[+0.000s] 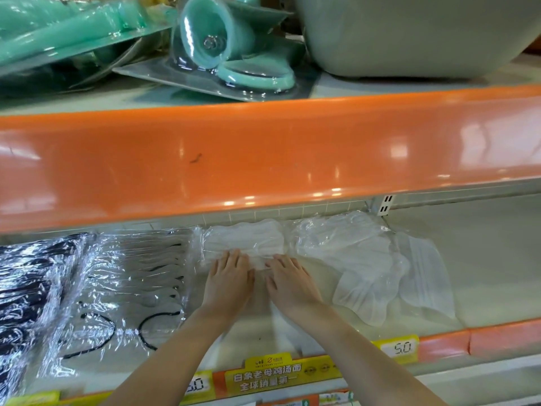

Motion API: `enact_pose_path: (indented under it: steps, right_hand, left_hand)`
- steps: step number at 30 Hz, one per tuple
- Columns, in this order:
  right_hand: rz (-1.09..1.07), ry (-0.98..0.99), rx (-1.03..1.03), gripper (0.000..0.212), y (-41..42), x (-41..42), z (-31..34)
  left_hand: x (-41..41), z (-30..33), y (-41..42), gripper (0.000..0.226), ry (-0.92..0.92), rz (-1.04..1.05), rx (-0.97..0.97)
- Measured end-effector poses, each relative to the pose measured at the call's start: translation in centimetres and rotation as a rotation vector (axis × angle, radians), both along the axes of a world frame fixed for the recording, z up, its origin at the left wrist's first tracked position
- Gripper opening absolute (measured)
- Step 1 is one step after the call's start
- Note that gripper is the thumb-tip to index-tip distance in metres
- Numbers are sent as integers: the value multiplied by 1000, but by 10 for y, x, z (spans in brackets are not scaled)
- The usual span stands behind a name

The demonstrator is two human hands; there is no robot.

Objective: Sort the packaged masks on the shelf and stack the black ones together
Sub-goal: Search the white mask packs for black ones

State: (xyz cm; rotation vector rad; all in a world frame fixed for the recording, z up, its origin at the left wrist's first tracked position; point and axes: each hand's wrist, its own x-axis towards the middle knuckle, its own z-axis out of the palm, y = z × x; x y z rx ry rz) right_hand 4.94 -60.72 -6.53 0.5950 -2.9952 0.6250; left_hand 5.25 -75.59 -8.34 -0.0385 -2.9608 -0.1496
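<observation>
On the lower shelf [483, 259], both hands lie flat, side by side, on a pack of white masks [246, 238] in clear plastic. My left hand [229, 278] presses its near left part. My right hand [288, 281] presses its near right part. Their fingers are straight. A loose heap of white mask packs [369, 259] spreads to the right of it. Left of my hands lies a row of clear packs with black ear loops [131, 276]. At the far left sits a stack of black mask packs [26, 282].
The orange front lip of the upper shelf [263, 153] overhangs the work area. Above it lie teal plastic items [222, 45] in blister packs and a large grey basin [409, 33]. Yellow price tags [402, 348] line the lower shelf's front edge.
</observation>
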Motion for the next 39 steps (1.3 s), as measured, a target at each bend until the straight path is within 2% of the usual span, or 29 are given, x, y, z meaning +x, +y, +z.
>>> enact_pose_path:
  steps: [6,9,12,15,20,23,26,29,32,34,37,39]
  right_hand:
    - [-53,37,-90,31,25,10,6]
    - [-108,55,-78,29,43,17,8]
    - [-203,83,-56,29,62,24,11]
    - [-283,92,-20,31,84,33,10]
    - [-385,63,101,51,110,45,-3]
    - [-349,59,195,60,118,50,-13]
    - [-328,117,191,61,122,53,-18]
    - [-310,161,168,54,122,55,-17]
    - [-308,213,129,48,119,55,-18]
    - [-307,227,100,42,120,54,-18]
    - [-301,214,79,13,126,51,-13]
    - [-357,169,53,13,132,47,-4]
  left_hand:
    - [5,9,18,36,21,-72,57]
    - [12,16,40,25,111,-102,185]
    - [22,19,70,31,24,-144,263]
    - [34,13,97,32,51,-204,352]
    - [46,5,127,26,50,-255,343]
    - [46,2,137,30,57,-296,324]
    - [46,0,143,31,41,-315,369]
    - [46,-4,147,37,48,-304,389]
    - [46,1,152,59,-18,-296,453]
    - [47,2,154,65,-33,-273,489]
    - [47,5,157,44,-38,-223,622]
    - [48,9,157,32,-60,-193,747]
